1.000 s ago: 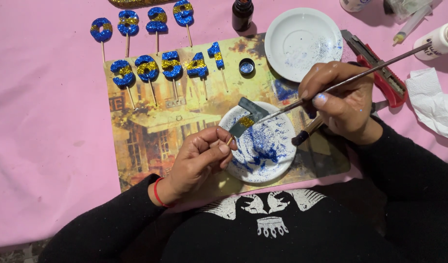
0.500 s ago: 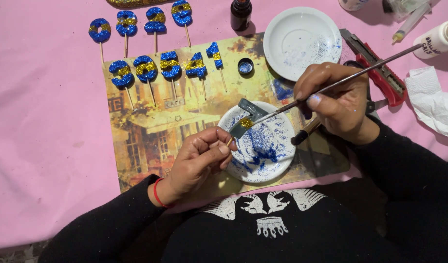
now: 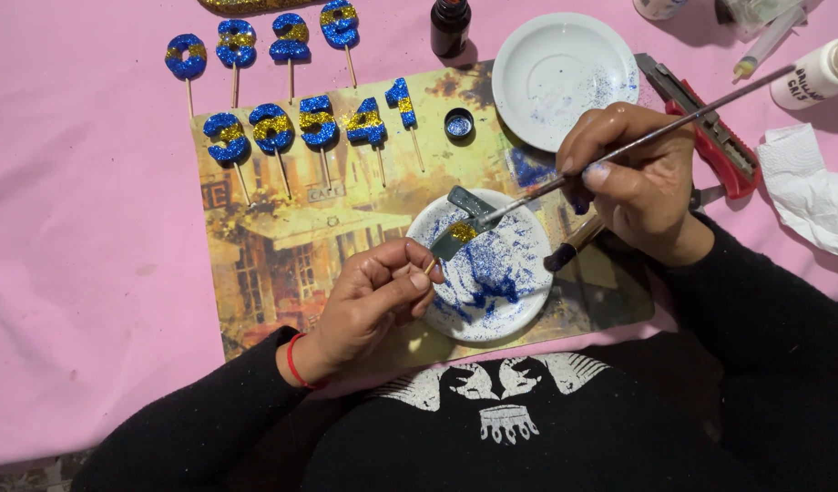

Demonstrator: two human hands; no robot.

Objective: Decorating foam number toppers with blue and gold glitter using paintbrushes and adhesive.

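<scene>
**Glitter Application to a Grey Number Pick: Current State**

Hidden or cut off: the stick of the grey number pick (image 3: 463, 225) is lying mostly inside the left hand (image 3: 375, 301), so only a short length is showing. A second brush with a dark tip (image 3: 574, 246) is passing under the right hand (image 3: 633, 182), hiding its handle. At the top edge of the frame, a gold glittered object (image 3: 246, 5), a syringe (image 3: 767, 41) and a pale container (image 3: 658, 7) are being cropped.

Packages: a white squeeze bottle (image 3: 824, 73) with dark lettering is lying at the upper right, partly out of frame. A small dark bottle (image 3: 450, 25) is standing at top centre; its round cap (image 3: 458, 123), holding blue glitter, is resting on the printed mat (image 3: 282, 246).

Grip: the left hand is pinching the pick's stick between closed fingertips, holding the grey number over the blue-stained white plate (image 3: 492, 273) at frame centre. The right hand is clasping a thin paintbrush (image 3: 619, 150), whose tip is touching gold glitter on the number.

Nine blue-and-gold number picks (image 3: 296, 82) are lying at upper left. A clean saucer (image 3: 565, 77), a red utility knife (image 3: 710, 132) and a tissue (image 3: 811, 196) are occupying the right.
</scene>
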